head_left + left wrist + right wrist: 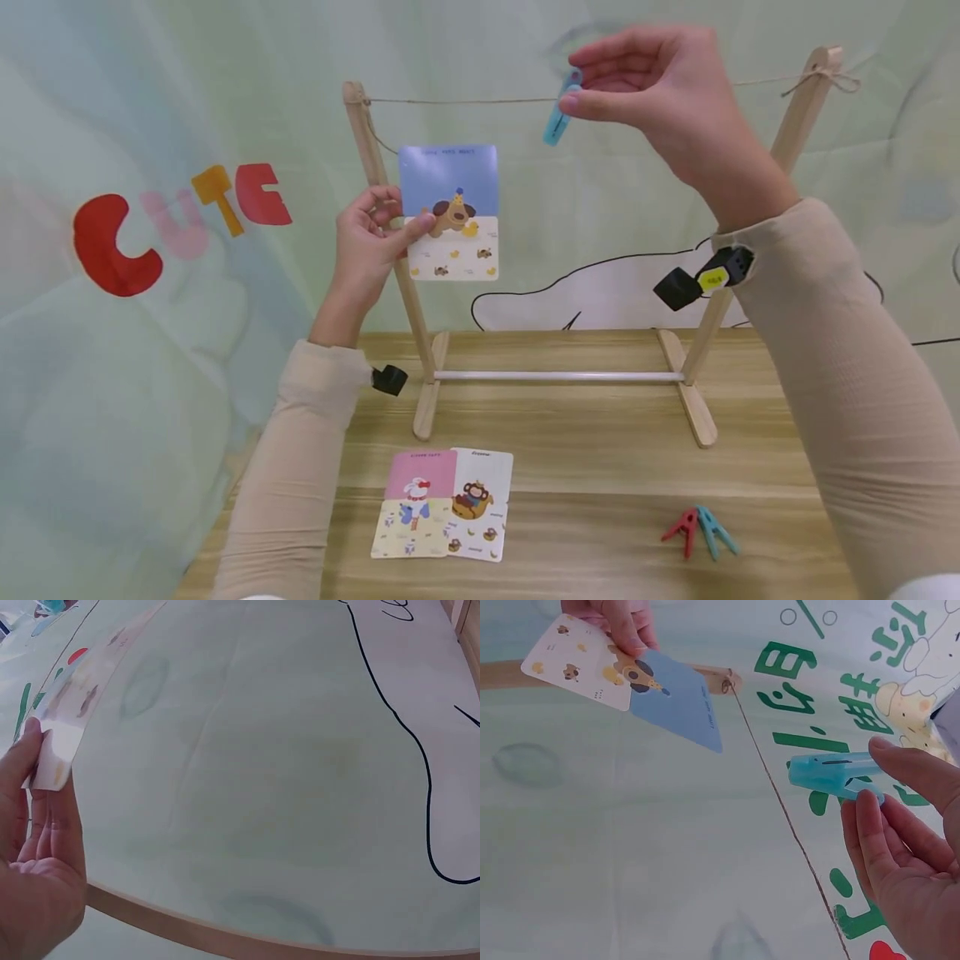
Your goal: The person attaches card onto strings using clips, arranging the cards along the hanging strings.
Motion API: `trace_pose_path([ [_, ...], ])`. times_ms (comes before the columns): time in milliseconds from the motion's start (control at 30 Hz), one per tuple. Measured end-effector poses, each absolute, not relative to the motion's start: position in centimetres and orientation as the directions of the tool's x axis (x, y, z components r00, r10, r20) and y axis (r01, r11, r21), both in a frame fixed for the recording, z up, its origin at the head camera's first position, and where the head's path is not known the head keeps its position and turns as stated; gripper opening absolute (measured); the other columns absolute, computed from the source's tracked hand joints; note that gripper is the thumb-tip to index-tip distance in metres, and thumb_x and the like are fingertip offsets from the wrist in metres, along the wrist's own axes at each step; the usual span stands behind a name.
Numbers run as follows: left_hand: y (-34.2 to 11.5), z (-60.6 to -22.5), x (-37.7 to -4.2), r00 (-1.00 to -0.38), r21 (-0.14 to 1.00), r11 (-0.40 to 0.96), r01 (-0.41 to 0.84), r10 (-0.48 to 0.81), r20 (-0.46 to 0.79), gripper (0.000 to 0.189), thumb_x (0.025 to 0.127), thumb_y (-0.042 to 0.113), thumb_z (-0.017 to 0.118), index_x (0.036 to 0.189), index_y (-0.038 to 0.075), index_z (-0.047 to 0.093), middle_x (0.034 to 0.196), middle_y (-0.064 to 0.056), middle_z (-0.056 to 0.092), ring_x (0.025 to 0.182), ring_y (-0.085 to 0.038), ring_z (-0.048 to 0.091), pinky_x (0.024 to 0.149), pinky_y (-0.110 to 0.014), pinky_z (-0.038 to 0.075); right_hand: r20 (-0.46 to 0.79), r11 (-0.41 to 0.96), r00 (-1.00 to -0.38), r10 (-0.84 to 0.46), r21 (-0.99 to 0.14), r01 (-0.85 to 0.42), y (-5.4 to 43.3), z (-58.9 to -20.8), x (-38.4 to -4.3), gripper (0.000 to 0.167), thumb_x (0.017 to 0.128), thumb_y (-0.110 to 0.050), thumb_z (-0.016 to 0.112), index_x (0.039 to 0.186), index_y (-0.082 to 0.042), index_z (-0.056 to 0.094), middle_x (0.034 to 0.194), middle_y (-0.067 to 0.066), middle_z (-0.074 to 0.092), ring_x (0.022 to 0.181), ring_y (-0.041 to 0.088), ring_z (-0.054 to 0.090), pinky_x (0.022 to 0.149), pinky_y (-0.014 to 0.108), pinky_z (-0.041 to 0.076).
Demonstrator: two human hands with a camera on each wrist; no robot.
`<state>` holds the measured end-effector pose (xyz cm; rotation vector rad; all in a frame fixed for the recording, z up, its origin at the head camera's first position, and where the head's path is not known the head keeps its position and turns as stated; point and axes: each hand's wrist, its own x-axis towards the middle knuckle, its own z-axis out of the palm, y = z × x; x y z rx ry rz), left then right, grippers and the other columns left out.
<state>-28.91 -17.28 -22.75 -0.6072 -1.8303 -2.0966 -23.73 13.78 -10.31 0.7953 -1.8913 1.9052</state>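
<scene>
My left hand point(369, 242) pinches a card point(453, 250) by its left edge, thumb in front. The card is blue above and white below, with a cartoon dog in a party hat, and hangs below the twine point(465, 102). Up at the twine's height, my right hand point(660, 92) pinches a light blue clothespin point(558, 112) between thumb and fingers. In the right wrist view, the clothespin point(832, 771) points toward the card point(641, 679), apart from the twine point(780, 799). The left wrist view shows the card point(71, 712) edge-on in my fingers.
Twine runs between two wooden posts point(806, 108) of a stand joined by a white rod point(558, 376). On the table point(585, 492) lie a pink-and-yellow card point(414, 504), a monkey card point(480, 504) partly under it, and red point(682, 531) and teal point(716, 531) clothespins.
</scene>
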Motion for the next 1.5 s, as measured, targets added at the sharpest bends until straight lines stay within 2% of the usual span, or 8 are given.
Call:
trace_pose_path([
  [200,-17.3,-22.5,-28.8,-0.866,0.860,-0.156,0.486,0.050,0.498,0.028,0.082,0.002,0.081,0.101,0.009,0.061,0.086,-0.005,0.060,0.053,-0.011,0.059,0.057,-0.021,0.056,0.595,-0.105,-0.793,-0.128,-0.803,-0.586,12.7,-9.6,-24.1,0.035,0.068,0.007,0.088,0.099,0.009,0.072,0.092,0.016,0.071,0.085,0.027,0.067,0.087,0.027,0.056],
  [400,-17.2,-22.4,-28.8,-0.854,0.847,-0.167,0.504,0.053,0.518,0.028,0.082,0.001,0.080,0.101,0.008,0.062,0.086,-0.004,0.061,0.050,-0.010,0.057,0.056,-0.020,0.055,0.630,-0.003,-0.764,-0.143,-0.772,-0.636,11.8,-9.2,-24.4,0.029,0.074,0.001,0.086,0.100,0.005,0.073,0.096,0.015,0.071,0.091,0.027,0.065,0.092,0.027,0.054],
  [533,-17.1,-22.2,-28.8,-0.848,0.840,-0.179,0.512,0.048,0.528,0.027,0.082,0.001,0.080,0.100,0.008,0.062,0.085,-0.004,0.062,0.049,-0.009,0.057,0.055,-0.020,0.055,0.647,0.004,-0.748,-0.149,-0.756,-0.655,11.0,-8.8,-24.7,0.027,0.077,0.000,0.085,0.100,0.004,0.073,0.097,0.014,0.070,0.093,0.027,0.064,0.092,0.028,0.053],
  [867,-16.9,-21.6,-28.7,-0.857,0.843,-0.189,0.503,0.019,0.515,0.026,0.081,0.002,0.081,0.100,0.007,0.064,0.089,-0.007,0.066,0.055,-0.011,0.061,0.060,-0.022,0.058,0.639,0.057,-0.757,-0.135,-0.758,-0.650,9.0,-7.7,-25.0,0.037,0.083,0.000,0.078,0.117,-0.003,0.063,0.112,0.009,0.062,0.107,0.022,0.059,0.097,0.026,0.050],
  [1100,-16.7,-21.3,-28.5,-0.856,0.836,-0.223,0.500,0.019,0.517,0.024,0.081,0.001,0.081,0.099,0.004,0.066,0.090,-0.009,0.068,0.061,-0.014,0.066,0.063,-0.024,0.059,0.573,0.111,-0.810,-0.123,-0.803,-0.585,7.8,-6.8,-25.1,0.030,0.088,-0.007,0.076,0.116,-0.007,0.066,0.111,0.005,0.062,0.107,0.017,0.056,0.095,0.018,0.047],
  [1500,-16.3,-20.6,-28.4,-0.864,0.839,-0.220,0.497,-0.033,0.503,0.024,0.079,0.005,0.084,0.099,0.003,0.070,0.091,-0.010,0.071,0.072,-0.018,0.066,0.064,-0.025,0.059,0.544,0.128,-0.825,-0.151,-0.817,-0.562,6.6,-6.5,-26.2,0.021,0.089,-0.009,0.075,0.109,-0.008,0.067,0.107,0.004,0.061,0.104,0.015,0.055,0.090,0.017,0.045],
])
